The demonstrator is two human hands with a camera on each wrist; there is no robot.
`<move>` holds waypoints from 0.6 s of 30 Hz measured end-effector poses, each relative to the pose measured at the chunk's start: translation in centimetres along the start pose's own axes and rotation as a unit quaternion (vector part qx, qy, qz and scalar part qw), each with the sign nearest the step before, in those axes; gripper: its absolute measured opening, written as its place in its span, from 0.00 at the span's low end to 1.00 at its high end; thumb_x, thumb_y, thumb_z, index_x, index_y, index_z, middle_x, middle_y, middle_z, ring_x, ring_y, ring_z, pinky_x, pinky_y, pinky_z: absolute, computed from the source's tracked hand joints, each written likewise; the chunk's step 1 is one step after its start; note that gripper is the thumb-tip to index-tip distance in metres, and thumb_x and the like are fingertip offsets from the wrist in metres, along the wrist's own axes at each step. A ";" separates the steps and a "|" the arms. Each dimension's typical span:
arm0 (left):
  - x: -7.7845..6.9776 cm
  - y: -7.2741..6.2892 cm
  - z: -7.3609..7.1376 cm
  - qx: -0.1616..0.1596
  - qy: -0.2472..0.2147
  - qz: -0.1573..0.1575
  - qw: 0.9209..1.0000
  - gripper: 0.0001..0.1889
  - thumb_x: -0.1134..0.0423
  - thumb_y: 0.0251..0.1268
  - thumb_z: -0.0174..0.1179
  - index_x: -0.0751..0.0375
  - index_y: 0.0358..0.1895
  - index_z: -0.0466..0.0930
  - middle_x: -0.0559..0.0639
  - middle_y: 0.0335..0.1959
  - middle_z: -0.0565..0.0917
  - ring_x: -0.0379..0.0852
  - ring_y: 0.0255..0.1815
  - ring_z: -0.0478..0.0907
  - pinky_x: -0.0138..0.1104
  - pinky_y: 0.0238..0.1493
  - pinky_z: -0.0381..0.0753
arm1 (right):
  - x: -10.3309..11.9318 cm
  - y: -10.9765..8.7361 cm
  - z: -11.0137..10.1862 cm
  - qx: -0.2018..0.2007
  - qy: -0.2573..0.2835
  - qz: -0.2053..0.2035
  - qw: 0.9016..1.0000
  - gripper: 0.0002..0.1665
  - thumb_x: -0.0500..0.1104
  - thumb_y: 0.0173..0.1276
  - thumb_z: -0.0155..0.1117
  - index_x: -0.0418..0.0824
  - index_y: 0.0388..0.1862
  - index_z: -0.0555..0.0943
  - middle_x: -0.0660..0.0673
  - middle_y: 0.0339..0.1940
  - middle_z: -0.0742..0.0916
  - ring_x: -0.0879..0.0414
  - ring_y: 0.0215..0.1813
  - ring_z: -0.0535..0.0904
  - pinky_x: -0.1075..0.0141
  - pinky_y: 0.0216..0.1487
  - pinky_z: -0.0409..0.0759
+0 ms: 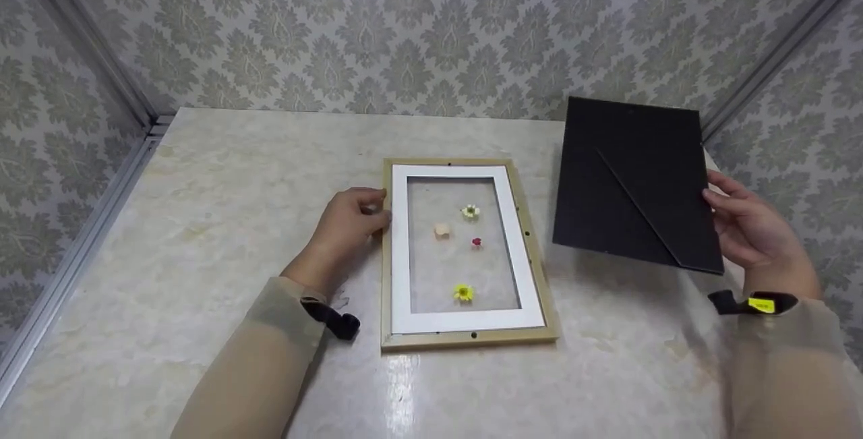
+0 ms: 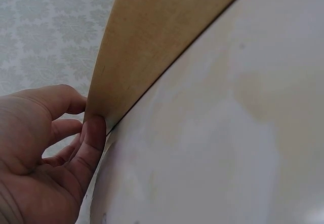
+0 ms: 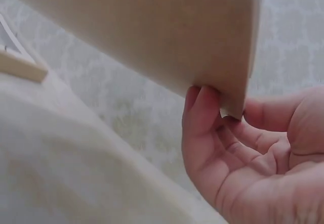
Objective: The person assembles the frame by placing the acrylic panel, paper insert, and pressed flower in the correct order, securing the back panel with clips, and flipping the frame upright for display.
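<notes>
In the head view a light wooden picture frame (image 1: 470, 341) lies on the table with a white mat (image 1: 399, 257) inside it. Four-sided and pale-edged, its window holds several small dried flowers, among them a yellow one (image 1: 463, 293), a red one (image 1: 477, 243) and a white one (image 1: 470, 211). My left hand (image 1: 340, 230) holds the frame's left side, thumb (image 2: 95, 133) against the wooden edge. To the right, my right hand (image 1: 758, 226) pinches the black backing board (image 1: 627, 183) by its right edge, raised and tilted. Its brown inner face (image 3: 152, 32) shows in the right wrist view.
A pale marbled table (image 1: 236, 223) carries the frame. Patterned wall panels (image 1: 404, 34) stand behind and at both sides, with metal posts (image 1: 94, 41) at the corners. A pale peach piece (image 1: 441, 230) lies among the flowers.
</notes>
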State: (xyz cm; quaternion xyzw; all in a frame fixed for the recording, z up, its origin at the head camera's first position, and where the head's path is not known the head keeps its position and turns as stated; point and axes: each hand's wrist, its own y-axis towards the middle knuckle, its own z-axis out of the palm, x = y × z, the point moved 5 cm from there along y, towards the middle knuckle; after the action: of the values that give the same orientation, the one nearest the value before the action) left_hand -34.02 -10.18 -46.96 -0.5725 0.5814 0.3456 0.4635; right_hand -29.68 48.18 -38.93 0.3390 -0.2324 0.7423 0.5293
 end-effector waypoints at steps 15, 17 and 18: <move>0.0 0.1 -0.2 0.002 0.010 0.004 1.000 0.28 0.64 0.79 0.65 0.62 0.80 0.80 0.60 0.84 0.76 0.49 0.59 0.85 0.33 0.58 0.86 | -3.1 2.0 6.9 0.029 -0.048 -0.019 0.998 0.24 0.30 0.94 0.38 0.39 0.72 0.79 0.37 0.56 0.95 0.47 0.48 0.95 0.59 0.48 0.95; -0.1 0.0 -0.2 0.005 0.010 0.005 1.000 0.28 0.64 0.79 0.65 0.63 0.80 0.80 0.60 0.84 0.76 0.50 0.67 0.82 0.35 0.64 0.85 | -3.7 2.3 7.5 0.022 -0.058 -0.013 0.998 0.24 0.30 0.94 0.39 0.41 0.74 0.79 0.38 0.56 0.95 0.48 0.49 0.96 0.60 0.48 0.95; -0.1 0.0 -0.2 0.005 0.009 0.004 1.000 0.28 0.64 0.79 0.65 0.63 0.80 0.80 0.59 0.84 0.76 0.51 0.71 0.80 0.37 0.66 0.84 | -4.1 2.4 7.8 0.020 -0.062 -0.008 0.998 0.24 0.30 0.94 0.39 0.41 0.74 0.79 0.38 0.56 0.95 0.48 0.49 0.96 0.61 0.48 0.95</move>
State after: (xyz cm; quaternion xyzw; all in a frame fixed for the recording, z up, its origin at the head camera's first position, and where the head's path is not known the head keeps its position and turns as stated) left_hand -34.02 -10.34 -46.79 -0.5711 0.5896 0.3390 0.4596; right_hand -29.11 39.33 -36.78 0.3964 -0.2471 0.7200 0.5133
